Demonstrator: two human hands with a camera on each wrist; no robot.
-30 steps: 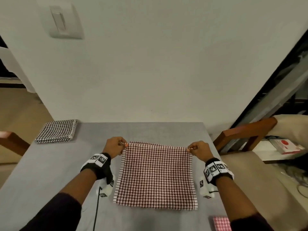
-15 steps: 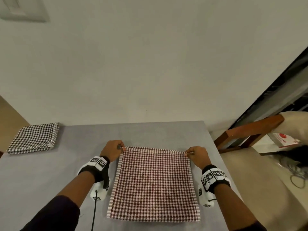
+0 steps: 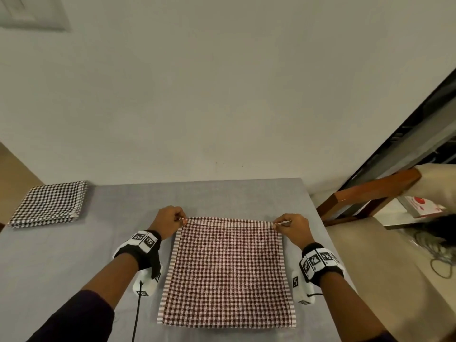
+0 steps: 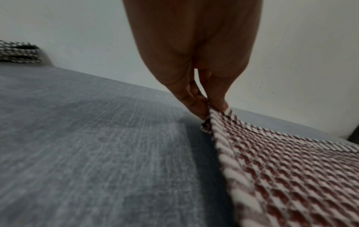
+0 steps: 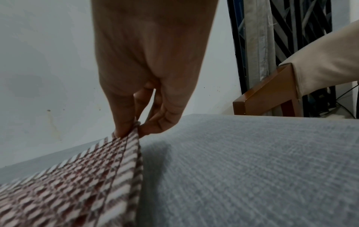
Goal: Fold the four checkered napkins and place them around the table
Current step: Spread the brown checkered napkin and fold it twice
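Observation:
A red-and-white checkered napkin (image 3: 228, 272) lies spread flat on the grey table (image 3: 61, 262) in front of me. My left hand (image 3: 181, 219) pinches its far left corner (image 4: 211, 118) between thumb and fingers. My right hand (image 3: 277, 224) pinches the far right corner (image 5: 134, 130) the same way. Both corners are lifted slightly off the table. A folded black-and-white checkered napkin (image 3: 49, 204) rests at the table's far left corner, also seen in the left wrist view (image 4: 18, 52).
A white wall (image 3: 222, 95) runs along the table's far edge. A wooden chair (image 3: 370, 193) with a beige seat stands at the right of the table. A red-and-white box (image 3: 422, 206) and cables lie beyond it.
Both hands keep pinching the far corners. The napkin sits slightly nearer to me and the head view has tilted and shifted; a pink item at the near right edge has left the view.

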